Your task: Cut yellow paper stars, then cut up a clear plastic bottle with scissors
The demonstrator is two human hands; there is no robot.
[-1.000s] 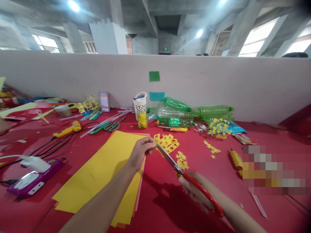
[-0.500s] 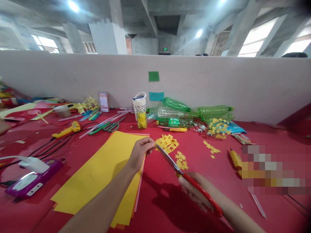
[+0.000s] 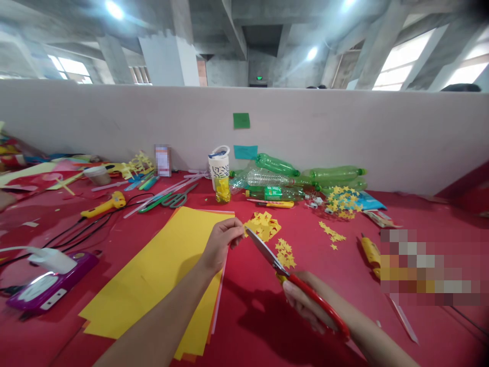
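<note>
Red-handled scissors (image 3: pixel 321 300) are in my right hand (image 3: pixel 305 300), which is wrapped around the grips. Their blades point up and to the left, the tips close to my left fingertips. My left hand (image 3: pixel 223 242) pinches a small piece of yellow paper (image 3: pixel 245 232), mostly hidden by the fingers. Just beyond the blades lies a pile of yellow paper scraps (image 3: pixel 267 224) with star-shaped holes. Nearer, beside the blades, is a heap of cut yellow stars (image 3: pixel 284 253). Under my left forearm rests a stack of yellow sheets (image 3: pixel 153 275), with orange and pink edges showing.
Green plastic bottles (image 3: pixel 336 176) lie along the white partition (image 3: pixel 114 122), near a white cup (image 3: pixel 219 171). More stars (image 3: pixel 332 233) are scattered to the right. At left are a yellow glue gun (image 3: pixel 105 204), grey-handled scissors (image 3: pixel 179 198) and a purple power strip (image 3: pixel 53 285) with cables.
My left hand keeps its pinch in nearly the same place. The scissors and my right hand have shifted only very slightly beside it.
</note>
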